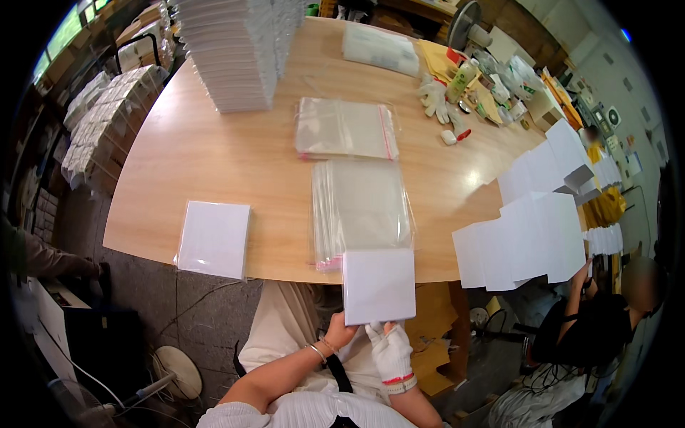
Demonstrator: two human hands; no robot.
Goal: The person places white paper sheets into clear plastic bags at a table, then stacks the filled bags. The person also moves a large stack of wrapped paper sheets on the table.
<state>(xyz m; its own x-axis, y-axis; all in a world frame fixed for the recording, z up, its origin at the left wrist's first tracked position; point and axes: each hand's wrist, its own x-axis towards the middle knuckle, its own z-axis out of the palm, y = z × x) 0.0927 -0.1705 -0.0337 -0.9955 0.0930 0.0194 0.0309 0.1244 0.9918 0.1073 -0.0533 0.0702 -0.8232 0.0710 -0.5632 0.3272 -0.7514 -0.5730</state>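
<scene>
A flat white square box [379, 287] is held at the table's near edge, its far end over a stack of clear plastic sleeves [367, 207]. My bare left hand [340, 332] grips its near left corner, with bracelets at the wrist. At the near edge, my right hand [391, 352], in a white glove, has its fingers against the box; part of them is hidden beneath it. Farther up lies another pile of clear sleeves [346, 128] with a reddish strip. To the left rests a white square [214, 239] wrapped in clear plastic.
Tall stacks of wrapped white pieces [232, 57] stand at the far left. Overlapping white boxes [524, 239] cover the right edge. Gloves [434, 96], a bottle [462, 80] and clutter occupy the far right. A person [589, 321] sits at the right; an open carton [432, 335] stands below the table.
</scene>
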